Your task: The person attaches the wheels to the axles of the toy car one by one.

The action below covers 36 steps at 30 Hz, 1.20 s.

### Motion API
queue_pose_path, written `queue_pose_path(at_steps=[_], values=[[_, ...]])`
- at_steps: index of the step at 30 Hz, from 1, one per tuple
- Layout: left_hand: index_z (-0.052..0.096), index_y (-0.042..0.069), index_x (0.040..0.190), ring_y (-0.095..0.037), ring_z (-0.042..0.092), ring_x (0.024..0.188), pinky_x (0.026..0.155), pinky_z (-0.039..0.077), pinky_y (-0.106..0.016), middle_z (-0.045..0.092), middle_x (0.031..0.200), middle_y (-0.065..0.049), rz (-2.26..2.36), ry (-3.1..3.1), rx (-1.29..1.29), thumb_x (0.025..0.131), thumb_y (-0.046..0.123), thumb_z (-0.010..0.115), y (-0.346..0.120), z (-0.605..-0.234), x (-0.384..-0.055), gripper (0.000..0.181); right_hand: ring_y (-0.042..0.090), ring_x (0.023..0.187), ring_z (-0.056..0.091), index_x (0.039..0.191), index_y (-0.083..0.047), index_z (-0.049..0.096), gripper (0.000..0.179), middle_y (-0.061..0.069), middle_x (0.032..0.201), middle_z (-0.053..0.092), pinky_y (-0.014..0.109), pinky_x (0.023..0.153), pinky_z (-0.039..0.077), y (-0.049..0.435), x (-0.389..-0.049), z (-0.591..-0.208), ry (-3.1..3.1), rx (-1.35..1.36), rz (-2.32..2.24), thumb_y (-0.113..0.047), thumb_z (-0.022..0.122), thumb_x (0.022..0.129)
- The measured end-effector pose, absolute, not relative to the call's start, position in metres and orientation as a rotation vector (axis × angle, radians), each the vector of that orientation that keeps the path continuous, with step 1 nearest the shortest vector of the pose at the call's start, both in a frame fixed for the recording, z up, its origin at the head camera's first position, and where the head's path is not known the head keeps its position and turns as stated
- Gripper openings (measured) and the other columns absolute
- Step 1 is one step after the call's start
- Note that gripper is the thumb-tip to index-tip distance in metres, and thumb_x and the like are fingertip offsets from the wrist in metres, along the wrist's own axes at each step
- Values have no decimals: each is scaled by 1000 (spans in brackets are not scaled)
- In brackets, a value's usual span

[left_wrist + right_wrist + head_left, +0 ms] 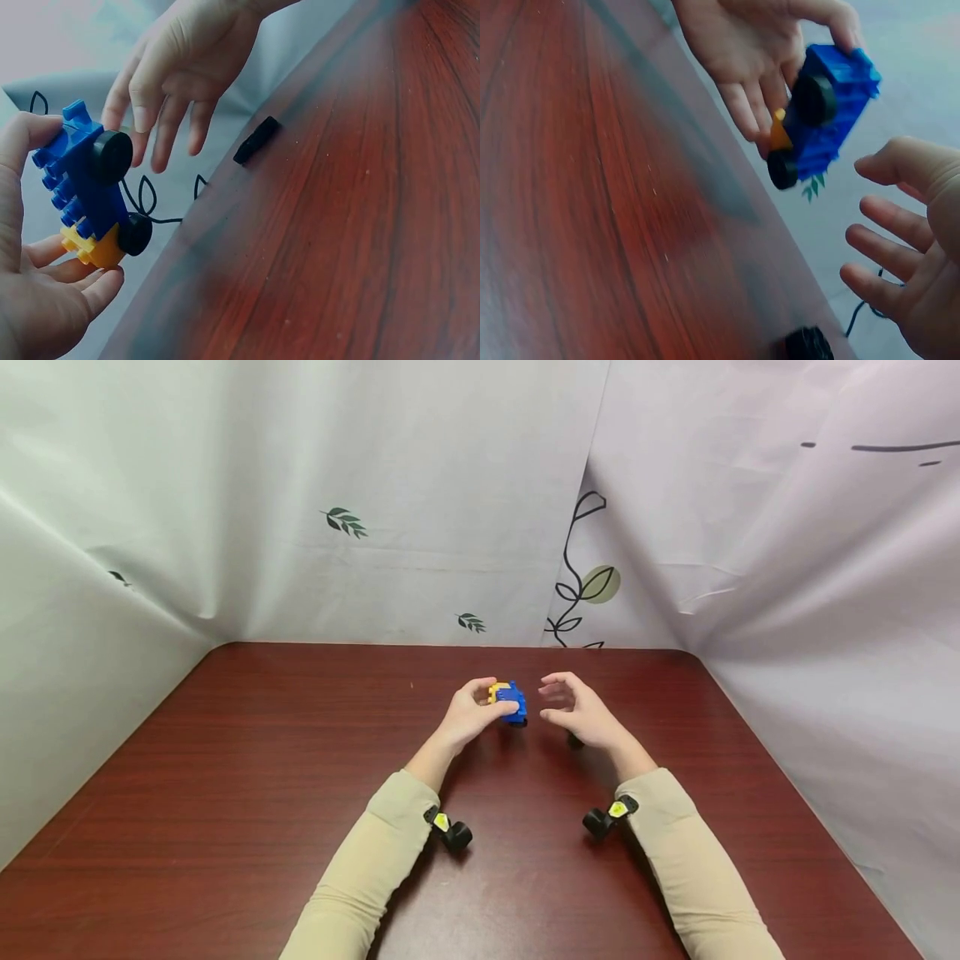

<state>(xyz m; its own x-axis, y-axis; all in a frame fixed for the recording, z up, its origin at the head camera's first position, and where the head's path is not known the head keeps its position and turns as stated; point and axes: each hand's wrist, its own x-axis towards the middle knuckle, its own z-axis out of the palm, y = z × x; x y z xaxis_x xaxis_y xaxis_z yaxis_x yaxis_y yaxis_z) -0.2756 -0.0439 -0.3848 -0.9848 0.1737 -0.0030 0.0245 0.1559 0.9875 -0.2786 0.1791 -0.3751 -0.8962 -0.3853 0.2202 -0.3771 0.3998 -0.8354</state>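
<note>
A toy car (510, 700) of blue and yellow building blocks, with studs and black wheels, is held above the table by my left hand (471, 717). In the left wrist view the thumb presses the car's blue end, while the fingers lie at the yellow end (97, 247). Black wheels (112, 157) face the right side in that view. My right hand (581, 710) hovers a short way right of the car, its fingers apart and slightly bent, holding nothing. A small black piece (257, 140) lies on the table under the right hand; its kind is unclear.
The reddish-brown wooden table (262, 793) has rounded far corners. White cloth (420, 527) with leaf prints hangs behind it and at both sides. Each sleeve carries a black wrist camera (453, 833) close above the tabletop.
</note>
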Motion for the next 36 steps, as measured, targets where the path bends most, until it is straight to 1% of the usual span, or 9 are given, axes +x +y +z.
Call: queue_pose_path(at_steps=[4,8,13,15,19,25,29,32,36], values=[[39,7,140,-27,52,118,98,48,-39,51,132,-14,1897,2327,254,79,27,75,-43,-386,-276,73,36,115,56,127,-3,48,45,23,124,57,50,94,48,189,-280,-377,2680,-632,-1543,-11,66,87],[32,6,144,-28,49,124,104,43,-40,45,140,-15,1863,2315,341,80,22,75,-42,-387,-277,79,36,110,58,124,2,52,42,23,121,59,46,91,51,202,-279,-378,2707,-536,-1527,-13,66,88],[24,6,148,-30,42,131,110,35,-43,34,149,-15,1857,2318,413,78,16,76,-43,-388,-278,89,31,104,62,122,3,56,39,23,118,62,34,86,51,213,-282,-382,2722,-465,-1513,-15,66,88],[23,7,149,-29,43,131,111,35,-44,34,150,-13,1839,2320,426,77,16,77,-44,-389,-278,90,26,101,63,120,3,57,39,22,118,63,28,84,50,217,-284,-384,2728,-440,-1505,-15,67,88],[24,7,149,-29,44,130,110,35,-44,36,149,-13,1805,2331,451,78,18,77,-46,-392,-278,89,20,97,64,119,5,59,39,23,117,63,20,80,49,223,-285,-387,2717,-418,-1481,-14,68,86],[26,7,148,-30,42,133,110,35,-44,37,148,-15,1771,2336,446,78,19,77,-49,-393,-278,88,26,98,65,116,5,62,40,24,114,64,19,76,49,233,-286,-395,2715,-415,-1412,-14,71,83],[24,3,148,-33,40,134,110,34,-45,35,148,-19,1735,2332,471,80,16,75,-50,-387,-276,86,18,90,64,113,4,64,37,22,109,67,19,74,49,236,-286,-398,2751,-422,-1357,-13,72,82],[25,0,147,-36,41,133,109,36,-46,36,147,-22,1707,2350,488,81,15,72,-50,-371,-262,82,12,83,62,111,5,65,35,21,103,68,20,71,49,233,-285,-399,2764,-430,-1346,-12,72,81],[30,5,146,-32,45,130,107,39,-45,41,145,-18,1728,2367,473,80,19,74,-49,-376,-263,81,10,77,62,107,5,67,33,20,96,69,22,68,49,229,-286,-401,2802,-436,-1319,-11,73,80]])
